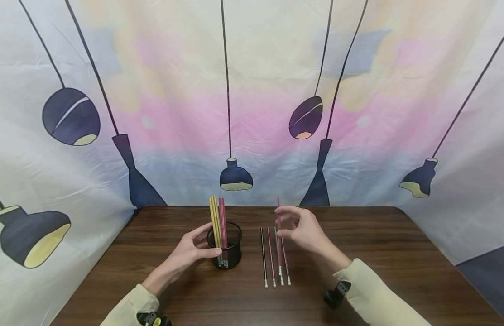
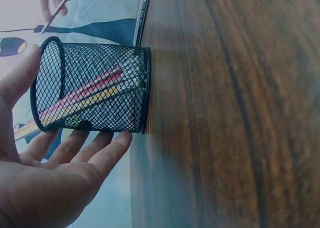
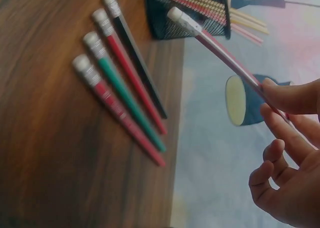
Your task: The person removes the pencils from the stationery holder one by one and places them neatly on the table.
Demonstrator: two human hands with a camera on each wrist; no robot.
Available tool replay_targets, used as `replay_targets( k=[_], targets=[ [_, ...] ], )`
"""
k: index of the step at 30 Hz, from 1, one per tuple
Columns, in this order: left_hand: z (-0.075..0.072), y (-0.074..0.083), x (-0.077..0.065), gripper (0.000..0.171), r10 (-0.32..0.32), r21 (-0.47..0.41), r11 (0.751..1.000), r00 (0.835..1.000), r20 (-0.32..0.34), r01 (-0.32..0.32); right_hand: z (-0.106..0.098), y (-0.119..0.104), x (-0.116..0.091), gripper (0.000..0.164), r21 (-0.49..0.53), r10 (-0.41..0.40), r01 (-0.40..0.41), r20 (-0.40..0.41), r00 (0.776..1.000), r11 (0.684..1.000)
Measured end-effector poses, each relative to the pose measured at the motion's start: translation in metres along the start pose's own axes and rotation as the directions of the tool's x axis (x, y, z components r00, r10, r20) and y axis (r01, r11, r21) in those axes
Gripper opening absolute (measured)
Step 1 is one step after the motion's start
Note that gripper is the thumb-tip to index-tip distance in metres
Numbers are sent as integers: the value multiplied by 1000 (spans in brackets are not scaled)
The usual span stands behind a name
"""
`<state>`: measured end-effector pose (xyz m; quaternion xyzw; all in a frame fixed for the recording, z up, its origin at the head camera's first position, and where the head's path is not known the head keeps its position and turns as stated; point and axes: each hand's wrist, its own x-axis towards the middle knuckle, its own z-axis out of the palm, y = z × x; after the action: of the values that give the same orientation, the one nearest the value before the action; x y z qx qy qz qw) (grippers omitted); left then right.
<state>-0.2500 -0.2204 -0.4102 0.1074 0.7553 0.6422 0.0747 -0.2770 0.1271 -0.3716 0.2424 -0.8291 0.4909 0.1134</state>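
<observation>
My left hand [image 1: 187,249] holds a black mesh pencil cup [image 2: 100,88] standing on the table, its thumb by the rim and its fingers along the side. Leaning inside the cup are yellow pencils [image 1: 214,222] and pink-red pencils [image 1: 223,222], eraser ends down. To the right of the cup, my right hand [image 1: 302,231] pinches a pink-red pencil [image 3: 225,55] between thumb and fingers, white eraser pointing down. Below it, a black pencil [image 3: 140,63], a green pencil [image 3: 125,95] and two red ones, including a patterned red pencil [image 3: 120,114], lie side by side on the table.
The dark wooden table [image 1: 357,271] reaches back to a hanging cloth [image 1: 268,136] printed with lamps. A dark device is strapped at each wrist, including a black wrist camera [image 1: 337,294] on the right.
</observation>
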Motion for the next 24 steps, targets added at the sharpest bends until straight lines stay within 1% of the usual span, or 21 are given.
replay_targets(
  k=[6, 11, 17, 24],
  targets=[
    [0, 1, 0, 91, 4, -3, 1000, 1000, 8, -4, -9, 14, -9, 48, -28, 72, -71, 25, 997, 997],
    [0, 1, 1, 91, -1, 9, 1000, 1000, 7, 1, -15, 26, -13, 48, -24, 99, -98, 55, 994, 995],
    [0, 0, 0, 91, 3, 6, 1000, 1000, 8, -4, -20, 41, -14, 47, -54, 120, -115, 96, 988, 992],
    [-1, 0, 0, 90, 13, -5, 1000, 1000, 12, -13, -21, 49, -14, 50, -72, 175, -166, 143, 974, 983]
  ],
)
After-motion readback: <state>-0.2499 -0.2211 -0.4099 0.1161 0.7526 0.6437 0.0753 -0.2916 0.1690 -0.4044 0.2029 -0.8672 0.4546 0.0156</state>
